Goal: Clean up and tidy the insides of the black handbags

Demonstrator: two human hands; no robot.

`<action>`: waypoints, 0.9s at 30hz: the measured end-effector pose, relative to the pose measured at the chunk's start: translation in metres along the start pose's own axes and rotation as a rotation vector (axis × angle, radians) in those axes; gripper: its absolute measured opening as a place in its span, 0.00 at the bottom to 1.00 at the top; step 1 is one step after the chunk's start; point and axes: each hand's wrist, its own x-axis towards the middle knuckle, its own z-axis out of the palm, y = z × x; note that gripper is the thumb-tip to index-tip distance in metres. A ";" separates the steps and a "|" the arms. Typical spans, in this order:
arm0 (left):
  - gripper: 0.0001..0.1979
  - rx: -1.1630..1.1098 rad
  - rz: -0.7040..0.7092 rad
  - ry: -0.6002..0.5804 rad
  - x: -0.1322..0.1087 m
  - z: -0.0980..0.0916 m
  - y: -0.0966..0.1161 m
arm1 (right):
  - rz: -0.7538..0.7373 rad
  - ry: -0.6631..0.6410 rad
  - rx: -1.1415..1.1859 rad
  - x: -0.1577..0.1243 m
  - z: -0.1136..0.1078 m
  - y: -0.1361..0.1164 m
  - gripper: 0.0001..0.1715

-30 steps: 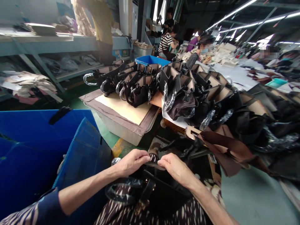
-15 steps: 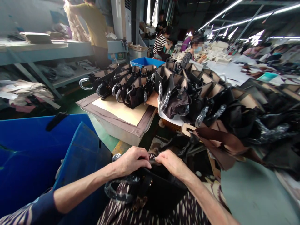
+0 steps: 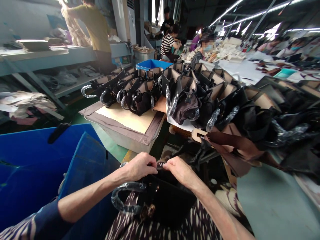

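Observation:
A black handbag (image 3: 172, 200) lies across my lap, its plastic-wrapped handle (image 3: 125, 198) pointing left and gold-coloured metal fittings (image 3: 148, 212) near its lower left. My left hand (image 3: 141, 165) pinches the bag's far edge, thumb and fingers closed on it. A short gap to the right, my right hand (image 3: 178, 169) grips the same edge with closed fingertips. Part of the edge is hidden behind my fingers. Patterned dark cloth (image 3: 125, 226) covers my lap under the bag.
Several black handbags (image 3: 143, 96) stand on a cloth-topped bin (image 3: 120, 140) ahead, more (image 3: 215, 93) on the table to the right. A blue bin (image 3: 30, 160) is at my left. Brown fabric straps (image 3: 230, 143) hang at the table edge. Co-workers (image 3: 168, 43) sit beyond.
Both hands stay on the bag's edge and have shifted slightly. The bag has tilted a little, showing more of its front and the handle loop. The camera view has moved slightly.

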 end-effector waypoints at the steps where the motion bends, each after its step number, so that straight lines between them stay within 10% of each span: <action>1: 0.07 0.008 0.009 0.016 0.001 0.002 -0.001 | 0.002 0.000 0.003 0.000 0.000 0.000 0.16; 20: 0.06 0.137 0.057 0.134 0.006 0.013 -0.003 | -0.104 -0.081 0.319 -0.012 -0.009 0.012 0.26; 27: 0.07 0.121 0.037 0.125 0.004 0.011 -0.001 | -0.070 -0.097 0.237 -0.022 -0.010 0.015 0.12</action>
